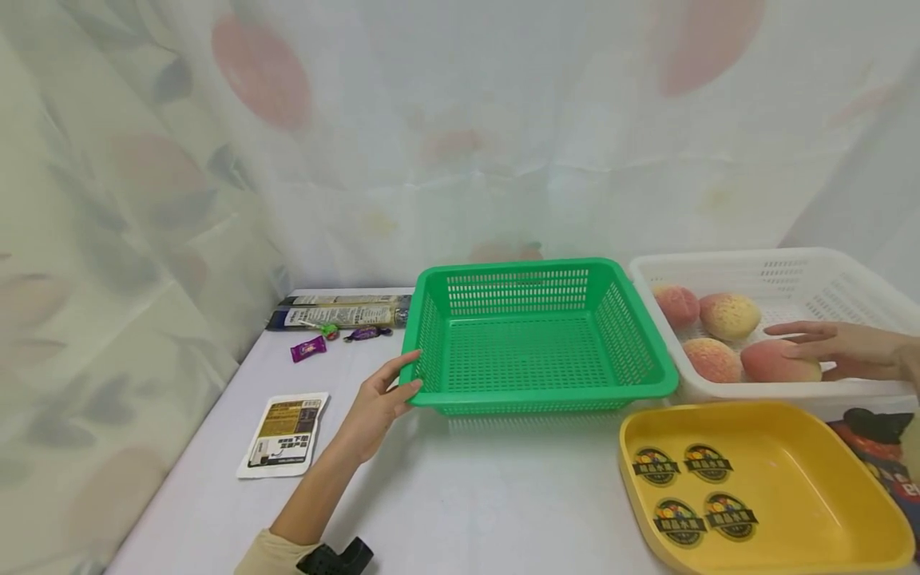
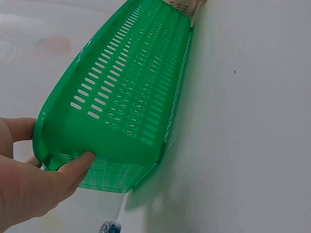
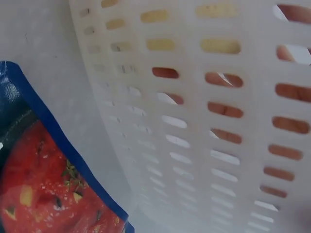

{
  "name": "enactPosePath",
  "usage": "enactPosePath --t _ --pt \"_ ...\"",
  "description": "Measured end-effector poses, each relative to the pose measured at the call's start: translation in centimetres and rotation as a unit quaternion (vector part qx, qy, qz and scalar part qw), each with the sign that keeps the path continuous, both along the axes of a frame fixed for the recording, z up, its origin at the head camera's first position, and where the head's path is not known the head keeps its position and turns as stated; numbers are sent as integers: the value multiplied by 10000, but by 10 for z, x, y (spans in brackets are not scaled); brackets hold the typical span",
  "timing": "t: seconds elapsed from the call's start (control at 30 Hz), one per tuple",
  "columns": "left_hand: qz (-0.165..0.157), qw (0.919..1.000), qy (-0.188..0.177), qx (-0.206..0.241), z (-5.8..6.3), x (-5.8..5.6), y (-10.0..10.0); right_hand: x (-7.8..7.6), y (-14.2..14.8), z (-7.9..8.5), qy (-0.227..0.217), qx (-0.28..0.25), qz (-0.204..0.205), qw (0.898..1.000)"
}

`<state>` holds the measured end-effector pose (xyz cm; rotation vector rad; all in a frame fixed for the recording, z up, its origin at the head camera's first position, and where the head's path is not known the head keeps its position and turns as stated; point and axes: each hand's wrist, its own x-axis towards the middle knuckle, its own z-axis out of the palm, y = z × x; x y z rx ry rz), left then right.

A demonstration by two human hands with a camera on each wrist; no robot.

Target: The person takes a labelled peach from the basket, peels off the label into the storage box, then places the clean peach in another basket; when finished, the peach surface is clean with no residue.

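A green plastic basket [image 1: 525,398] with slotted walls stands mid-table in the head view. My left hand [image 1: 377,403] grips its front left corner, fingers over the rim and thumb along the outer side, as the left wrist view also shows. At the right, my right hand [image 1: 851,349] reaches into a white slotted basket [image 1: 747,390]. Its fingers are fairly straight and lie over a pink peach [image 1: 772,363]. Beside that peach are several others, among them a yellowish peach [image 1: 729,315]. The right wrist view shows mostly the white basket's wall [image 3: 194,116], which hides the right hand's grasp.
A yellow tray [image 1: 812,495] with round stickers sits at front right, beside a dark printed bag [image 1: 887,455]. Leftward lie a white pouch [image 1: 283,435], a purple candy [image 1: 309,349] and long dark packets [image 1: 338,315]. A patterned curtain [image 1: 467,160] hangs behind.
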<state>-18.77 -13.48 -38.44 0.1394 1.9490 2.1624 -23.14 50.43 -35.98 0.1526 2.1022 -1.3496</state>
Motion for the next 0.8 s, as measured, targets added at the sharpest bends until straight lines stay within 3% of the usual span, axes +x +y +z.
enactPosePath --t 0.07,0.17,0.37,0.8 --pt "11 10000 -8 3 0 0 0 0 -2 0 -138 -98 -160 9997" --pt "-1 10000 -26 6 0 1 0 -3 -1 -4 32 41 -43 10000" --pt "-25 10000 -77 22 0 0 0 -8 2 -6 760 741 793 9912" --pt "-16 10000 -24 -5 1 0 1 -10 2 -4 758 853 838 9899"
